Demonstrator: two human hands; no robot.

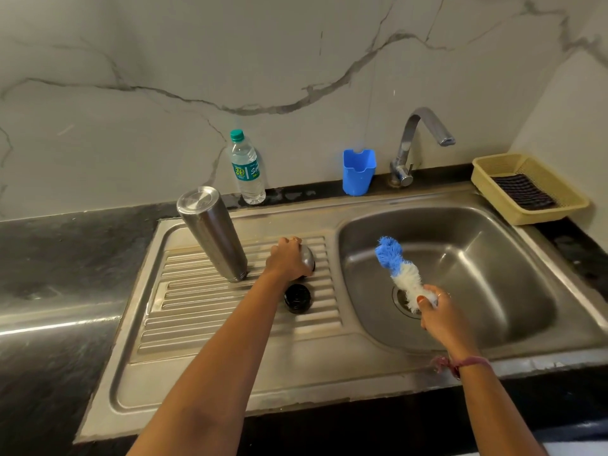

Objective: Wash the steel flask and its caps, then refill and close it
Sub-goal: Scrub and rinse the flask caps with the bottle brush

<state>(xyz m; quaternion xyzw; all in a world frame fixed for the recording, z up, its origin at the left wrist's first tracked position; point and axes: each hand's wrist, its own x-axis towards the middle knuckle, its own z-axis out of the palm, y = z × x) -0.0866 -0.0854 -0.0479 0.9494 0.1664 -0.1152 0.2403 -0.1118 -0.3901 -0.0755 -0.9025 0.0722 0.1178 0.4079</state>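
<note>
Steel flask (212, 233) stands inverted on ribbed drainboard (184, 307), mouth down, left of sink bowl (467, 258). Left hand (286, 260) curls over steel outer cap (307, 258) just beside flask; black inner cap (297, 298) lies near. Right hand (437, 312) grips bottle brush (399, 269) over bowl. Flask likely rigid, smooth, slippery if wet; best gripped mid-body, full wrap. Caps light, pinch by rim.

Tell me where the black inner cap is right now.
In the head view, the black inner cap lies on the ribbed drainboard left of the sink basin, just in front of the left hand, which grips the steel outer cap.
</note>
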